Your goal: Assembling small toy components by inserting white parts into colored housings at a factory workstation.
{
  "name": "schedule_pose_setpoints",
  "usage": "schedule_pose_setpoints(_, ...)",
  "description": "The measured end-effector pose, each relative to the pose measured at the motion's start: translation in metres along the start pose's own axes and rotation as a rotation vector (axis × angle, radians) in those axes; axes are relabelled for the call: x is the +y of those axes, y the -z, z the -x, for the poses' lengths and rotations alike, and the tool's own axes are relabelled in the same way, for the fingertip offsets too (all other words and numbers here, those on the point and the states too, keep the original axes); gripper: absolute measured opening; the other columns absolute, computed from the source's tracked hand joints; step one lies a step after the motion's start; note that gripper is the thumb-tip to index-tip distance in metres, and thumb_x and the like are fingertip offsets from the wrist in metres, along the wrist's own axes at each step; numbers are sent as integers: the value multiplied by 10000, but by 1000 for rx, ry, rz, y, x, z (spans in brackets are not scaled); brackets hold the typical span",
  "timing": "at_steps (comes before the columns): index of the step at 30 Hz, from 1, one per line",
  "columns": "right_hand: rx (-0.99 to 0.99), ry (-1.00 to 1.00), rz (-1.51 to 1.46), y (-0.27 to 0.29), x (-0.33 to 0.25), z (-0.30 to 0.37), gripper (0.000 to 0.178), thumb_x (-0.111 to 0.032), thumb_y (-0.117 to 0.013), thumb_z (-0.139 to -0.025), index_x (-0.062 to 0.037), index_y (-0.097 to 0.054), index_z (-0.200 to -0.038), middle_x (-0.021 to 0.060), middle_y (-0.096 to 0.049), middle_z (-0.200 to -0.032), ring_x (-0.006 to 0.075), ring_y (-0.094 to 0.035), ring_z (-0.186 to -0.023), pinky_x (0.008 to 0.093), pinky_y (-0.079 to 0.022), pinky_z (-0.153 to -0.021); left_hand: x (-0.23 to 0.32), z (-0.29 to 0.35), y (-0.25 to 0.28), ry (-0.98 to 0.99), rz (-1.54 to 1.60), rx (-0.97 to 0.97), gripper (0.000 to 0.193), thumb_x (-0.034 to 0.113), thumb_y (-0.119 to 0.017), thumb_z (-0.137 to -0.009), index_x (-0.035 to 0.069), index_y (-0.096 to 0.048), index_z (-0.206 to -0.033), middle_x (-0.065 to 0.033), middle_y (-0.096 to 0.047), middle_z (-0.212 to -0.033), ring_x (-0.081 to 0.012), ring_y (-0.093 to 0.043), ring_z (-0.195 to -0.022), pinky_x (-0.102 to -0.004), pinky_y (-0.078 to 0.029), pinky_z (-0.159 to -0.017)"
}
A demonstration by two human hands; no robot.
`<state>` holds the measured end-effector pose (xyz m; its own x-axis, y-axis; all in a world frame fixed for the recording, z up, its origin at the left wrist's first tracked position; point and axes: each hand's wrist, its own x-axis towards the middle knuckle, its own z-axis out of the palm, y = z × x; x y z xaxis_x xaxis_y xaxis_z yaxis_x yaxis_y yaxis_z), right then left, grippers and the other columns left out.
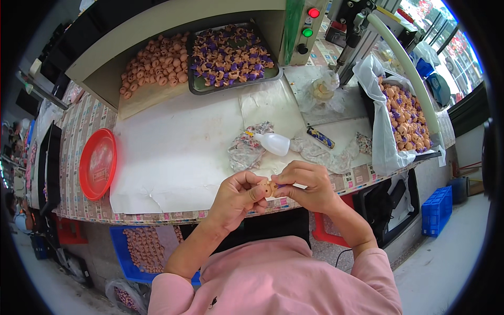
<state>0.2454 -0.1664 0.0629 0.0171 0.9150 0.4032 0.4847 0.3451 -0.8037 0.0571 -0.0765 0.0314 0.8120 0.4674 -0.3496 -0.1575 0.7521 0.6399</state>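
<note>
Just above the table's front edge, both hands meet with their fingertips almost touching. My left hand (236,197) pinches a small skin-coloured doll head (266,189) with dark holes in it. Closed from the other side, my right hand (311,185) grips a small doll body (278,187) with a bit of purple showing, pressed against the head. Fingers hide most of both parts. Beyond the hands lie a white squeeze bottle (274,143) on a patterned cloth (247,152) and a dark printed tube (321,137).
A heap of doll heads (157,63) and a black tray (236,88) of purple-clad bodies stand at the back. A red basin (98,164) is at left. On the right sits a lined box of assembled dolls (404,118), beside a metal press stand (349,50). A blue crate (128,257) is below.
</note>
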Motion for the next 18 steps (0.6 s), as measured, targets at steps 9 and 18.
schedule_pose_setpoints(9,136,52,207,51,-4,-11,311,-26,-770,-701,-22,-685,-1000,106,-681,-911,234,-655,-805,327,-503,-709,15,-5,-24,65,71,-157,183,113,-648,-896,40,-553,-1035,-63,-638,-897,-64,-553,-622,-193,-464,-471)
schedule_pose_setpoints(18,985,729,1261,232,-52,-149,219,-178,-590,-913,-84,-678,-1089,74,-674,-1101,197,-605,-899,289,-441,-829,19,-3,-44,-17,168,-152,260,105,-566,-943,48,-515,-1192,-146,-622,-1091,-74,-585,-758,-174,-469,-553)
